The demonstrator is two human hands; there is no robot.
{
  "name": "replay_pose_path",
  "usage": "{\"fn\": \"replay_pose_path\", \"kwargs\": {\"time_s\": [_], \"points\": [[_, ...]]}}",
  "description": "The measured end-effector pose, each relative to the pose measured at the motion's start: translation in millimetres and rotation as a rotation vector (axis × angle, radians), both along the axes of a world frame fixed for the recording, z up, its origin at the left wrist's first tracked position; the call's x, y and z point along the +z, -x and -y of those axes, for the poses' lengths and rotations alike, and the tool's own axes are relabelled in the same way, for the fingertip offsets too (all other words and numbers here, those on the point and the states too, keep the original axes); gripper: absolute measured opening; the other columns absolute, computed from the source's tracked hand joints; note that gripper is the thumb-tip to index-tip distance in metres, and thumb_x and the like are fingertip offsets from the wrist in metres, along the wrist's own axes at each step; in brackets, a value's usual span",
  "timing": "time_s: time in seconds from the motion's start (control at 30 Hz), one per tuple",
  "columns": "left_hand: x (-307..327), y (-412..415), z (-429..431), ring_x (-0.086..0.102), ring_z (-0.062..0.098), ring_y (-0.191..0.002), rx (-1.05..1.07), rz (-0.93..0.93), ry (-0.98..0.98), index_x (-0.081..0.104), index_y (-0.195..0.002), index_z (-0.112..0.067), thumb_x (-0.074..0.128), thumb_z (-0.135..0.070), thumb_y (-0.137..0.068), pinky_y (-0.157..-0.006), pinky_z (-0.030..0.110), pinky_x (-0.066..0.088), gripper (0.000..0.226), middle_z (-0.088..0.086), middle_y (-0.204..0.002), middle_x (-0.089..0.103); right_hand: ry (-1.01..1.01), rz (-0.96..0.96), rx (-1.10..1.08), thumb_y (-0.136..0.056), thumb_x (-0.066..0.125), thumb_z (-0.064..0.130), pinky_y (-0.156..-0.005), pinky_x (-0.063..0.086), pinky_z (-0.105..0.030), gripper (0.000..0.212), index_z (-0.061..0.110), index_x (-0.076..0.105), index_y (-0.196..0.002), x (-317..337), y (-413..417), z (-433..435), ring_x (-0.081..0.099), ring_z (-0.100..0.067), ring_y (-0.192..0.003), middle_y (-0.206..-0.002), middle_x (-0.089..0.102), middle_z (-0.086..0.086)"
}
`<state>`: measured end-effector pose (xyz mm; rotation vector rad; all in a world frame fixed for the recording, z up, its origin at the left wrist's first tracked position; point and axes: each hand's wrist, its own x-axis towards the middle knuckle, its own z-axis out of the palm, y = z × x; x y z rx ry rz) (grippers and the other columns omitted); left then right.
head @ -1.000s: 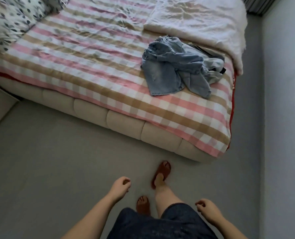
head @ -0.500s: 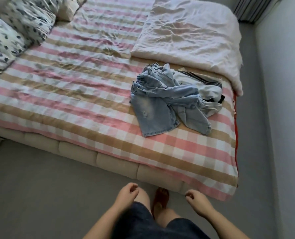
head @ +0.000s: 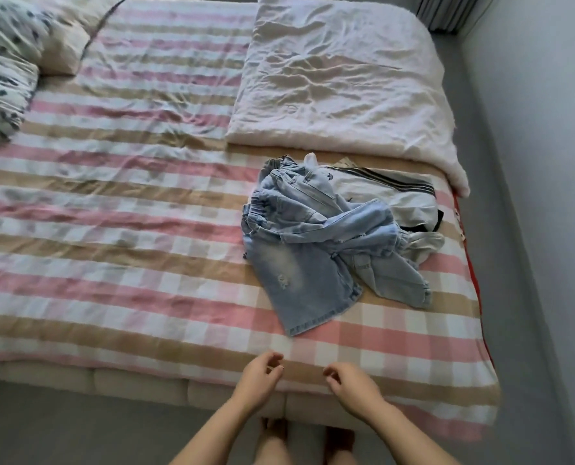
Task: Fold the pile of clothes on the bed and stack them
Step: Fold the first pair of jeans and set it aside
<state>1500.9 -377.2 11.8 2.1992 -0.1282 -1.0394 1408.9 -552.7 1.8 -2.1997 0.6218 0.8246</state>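
Note:
A crumpled pile of clothes (head: pixel 333 236) lies on the right part of the bed (head: pixel 128 263). Light blue denim pieces (head: pixel 306 280) sit on top and in front. Behind them lies a white garment with black stripes (head: pixel 397 193). My left hand (head: pixel 259 377) and my right hand (head: pixel 350 384) hover over the bed's near edge, below the pile and apart from it. Both hold nothing, with fingers loosely curled.
A white folded quilt (head: pixel 340 78) covers the far right of the bed. Patterned pillows (head: pixel 4 72) lie at the far left. A grey wall (head: pixel 548 162) runs close along the bed's right side. Grey floor (head: pixel 61 427) lies in front.
I have stepped up to the bed, so the pile appears nearer and larger. Both hands rose from beside my legs to over the bed's near edge.

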Motion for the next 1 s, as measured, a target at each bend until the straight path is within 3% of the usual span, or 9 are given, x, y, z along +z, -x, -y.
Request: {"fn": "replay_pose_path", "kwargs": {"time_s": [0.13, 0.37, 0.47, 0.57, 0.63, 0.7, 0.77, 0.83, 1.0], "points": [[-15.0, -60.8, 23.3, 0.054, 0.008, -0.093, -0.04, 0.051, 0.012, 0.056, -0.116, -0.015, 0.051, -0.016, -0.092, -0.079, 0.017, 0.042, 0.024, -0.005, -0.106, 0.058, 0.029, 0.133, -0.079, -0.093, 0.046, 0.025, -0.091, 0.043, -0.024, 0.028, 0.022, 0.057, -0.119, -10.6, -55.8, 10.2, 0.052, -0.011, -0.108, -0.12, 0.056, 0.003], [-53.7, -170.7, 75.0, 0.054, 0.017, -0.097, -0.04, 0.227, 0.086, 0.054, -0.119, -0.004, 0.056, -0.002, -0.085, -0.085, 0.019, 0.038, 0.034, 0.011, -0.117, 0.055, 0.125, 0.419, -0.104, -0.088, 0.059, 0.021, -0.102, 0.032, -0.025, 0.041, 0.015, 0.052, -0.127, -26.6, -182.6, 68.6, 0.045, -0.018, -0.121, -0.129, 0.051, -0.001], [-84.3, -216.5, 97.1, 0.048, 0.024, -0.114, 0.137, 0.236, 0.098, 0.043, -0.132, 0.0, 0.057, -0.002, -0.085, -0.099, 0.026, 0.036, 0.049, 0.015, -0.128, 0.046, 0.268, 0.521, -0.084, -0.083, 0.065, 0.024, -0.105, 0.032, -0.033, 0.047, 0.019, 0.053, -0.128, -47.6, -232.8, 87.8, 0.039, -0.018, -0.128, -0.135, 0.046, 0.0], [-115.0, -250.7, 118.8, 0.044, 0.027, -0.124, 0.44, 0.061, 0.16, 0.033, -0.139, -0.003, 0.057, -0.009, -0.089, -0.106, 0.041, 0.036, 0.056, 0.014, -0.138, 0.041, 0.418, 0.414, 0.092, -0.079, 0.068, 0.029, -0.112, 0.015, -0.045, 0.062, 0.026, 0.043, -0.136, -75.8, -261.4, 99.4, 0.025, -0.019, -0.138, -0.145, 0.033, -0.002], [-130.3, -263.0, 131.1, 0.046, 0.026, -0.123, 0.619, -0.088, 0.237, 0.033, -0.137, -0.004, 0.056, -0.011, -0.09, -0.101, 0.045, 0.042, 0.052, 0.011, -0.137, 0.046, 0.495, 0.364, 0.113, -0.071, 0.074, 0.022, -0.109, 0.016, -0.056, 0.061, 0.026, 0.052, -0.128, -84.0, -268.9, 106.4, 0.041, -0.024, -0.128, -0.132, 0.048, -0.005], [-136.9, -271.4, 142.0, 0.054, 0.027, -0.108, 0.864, -0.233, 0.317, 0.038, -0.131, -0.004, 0.056, -0.01, -0.091, -0.077, 0.035, 0.055, 0.045, 0.01, -0.127, 0.052, 0.555, 0.469, 0.032, -0.058, 0.08, 0.009, -0.096, 0.033, -0.063, 0.04, 0.019, 0.07, -0.095, -88.2, -269.3, 116.4, 0.063, -0.028, -0.09, -0.089, 0.064, -0.006], [-135.4, -276.5, 149.2, 0.057, 0.029, -0.093, 1.046, -0.279, 0.376, 0.046, -0.124, 0.001, 0.057, -0.006, -0.089, -0.063, 0.029, 0.055, 0.037, 0.018, -0.118, 0.057, 0.533, 0.524, -0.043, -0.063, 0.074, 0.001, -0.093, 0.038, -0.055, 0.02, 0.013, 0.068, -0.078, -82.1, -268.4, 127.3, 0.062, -0.028, -0.074, -0.072, 0.061, -0.005], [-127.5, -277.1, 156.7, 0.059, 0.032, -0.095, 1.044, -0.224, 0.414, 0.051, -0.114, 0.002, 0.061, -0.002, -0.085, -0.075, 0.038, 0.053, 0.031, 0.024, -0.116, 0.058, 0.423, 0.527, -0.138, -0.076, 0.063, 0.001, -0.093, 0.037, -0.045, 0.013, 0.011, 0.066, -0.083, -72.5, -263.1, 141.2, 0.06, -0.029, -0.078, -0.076, 0.064, -0.004], [-84.9, -279.6, 194.2, 0.063, 0.022, -0.1, 0.687, -0.09, 0.567, 0.058, -0.101, -0.019, 0.064, -0.008, -0.084, -0.088, 0.04, 0.052, 0.021, 0.009, -0.109, 0.067, 0.264, 0.66, -0.498, -0.087, 0.058, 0.013, -0.057, 0.038, -0.017, 0.015, 0.024, 0.059, -0.077, -42.5, -244.1, 178.1, 0.056, -0.009, -0.063, -0.065, 0.06, 0.01]]}}
